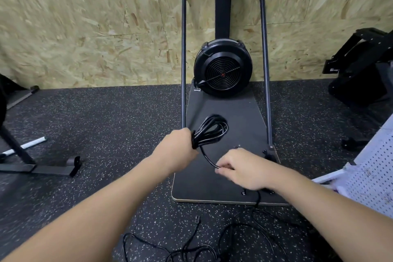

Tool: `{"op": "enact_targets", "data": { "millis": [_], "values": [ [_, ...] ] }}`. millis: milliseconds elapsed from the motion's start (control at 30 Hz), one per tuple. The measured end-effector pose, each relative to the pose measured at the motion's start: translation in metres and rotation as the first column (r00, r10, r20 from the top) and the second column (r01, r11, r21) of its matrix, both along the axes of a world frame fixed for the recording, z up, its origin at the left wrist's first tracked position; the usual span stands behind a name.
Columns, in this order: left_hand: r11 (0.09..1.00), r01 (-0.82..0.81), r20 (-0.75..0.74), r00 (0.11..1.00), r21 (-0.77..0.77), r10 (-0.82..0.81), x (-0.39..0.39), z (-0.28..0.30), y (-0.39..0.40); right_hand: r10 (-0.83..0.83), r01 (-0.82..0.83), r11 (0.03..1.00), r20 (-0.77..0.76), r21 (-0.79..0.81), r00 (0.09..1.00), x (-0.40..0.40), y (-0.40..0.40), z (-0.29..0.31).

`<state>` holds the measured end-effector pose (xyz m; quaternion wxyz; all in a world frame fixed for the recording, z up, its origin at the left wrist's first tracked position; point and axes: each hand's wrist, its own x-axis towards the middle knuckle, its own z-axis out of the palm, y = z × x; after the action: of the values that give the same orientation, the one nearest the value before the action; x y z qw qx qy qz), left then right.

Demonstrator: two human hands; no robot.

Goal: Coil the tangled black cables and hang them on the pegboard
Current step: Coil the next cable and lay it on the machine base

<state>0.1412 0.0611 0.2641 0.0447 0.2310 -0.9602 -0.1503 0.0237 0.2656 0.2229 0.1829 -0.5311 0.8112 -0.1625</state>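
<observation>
Left hand (178, 144) grips coil (209, 132) over black board (234, 110). Right hand (244, 171) pinches cable end (207, 156) running from coil. More cables (191, 249) lie tangled on floor (95, 134). Pegboard (374, 178) stands at right.

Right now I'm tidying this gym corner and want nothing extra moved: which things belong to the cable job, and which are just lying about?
Job:
- glossy black coiled cable, in the left hand grip
- right hand, pinching its free end
- tangled black cables on the floor
- white perforated pegboard

Lying about:
- black round fan machine
- white tube
</observation>
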Motion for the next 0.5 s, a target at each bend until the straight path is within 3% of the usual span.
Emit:
{"op": "enact_targets", "data": {
  "millis": [67,167,233,333,400,500],
  "values": [
    [0.993,-0.035,0.058,0.997,-0.113,0.041,-0.004,-0.011,-0.003,0.166,-0.162,0.986,-0.255,0.039,0.952,0.023,-0.009,0.014],
    [0.96,0.077,0.165,0.986,-0.269,-0.033,-0.005,-0.023,0.013,0.198,-0.247,0.966,-0.399,-0.075,0.895,0.032,-0.013,0.049],
    [0.917,0.219,0.229,0.962,-0.334,-0.146,-0.002,-0.032,0.029,0.141,-0.211,0.958,-0.326,-0.192,0.935,0.025,-0.008,0.064],
    [0.86,0.371,0.25,0.922,-0.351,-0.296,0.004,-0.034,0.043,-0.036,0.021,0.941,-0.039,-0.338,0.999,0.003,0.002,0.062],
    [0.834,0.446,0.222,0.893,-0.325,-0.391,0.01,-0.028,0.046,-0.176,0.178,0.922,0.038,-0.345,0.984,-0.008,0.009,0.06],
    [0.771,0.549,0.196,0.836,-0.323,-0.513,0.018,-0.021,0.05,-0.232,0.264,0.93,0.147,-0.256,0.962,-0.018,0.016,0.057]
  ]
}}
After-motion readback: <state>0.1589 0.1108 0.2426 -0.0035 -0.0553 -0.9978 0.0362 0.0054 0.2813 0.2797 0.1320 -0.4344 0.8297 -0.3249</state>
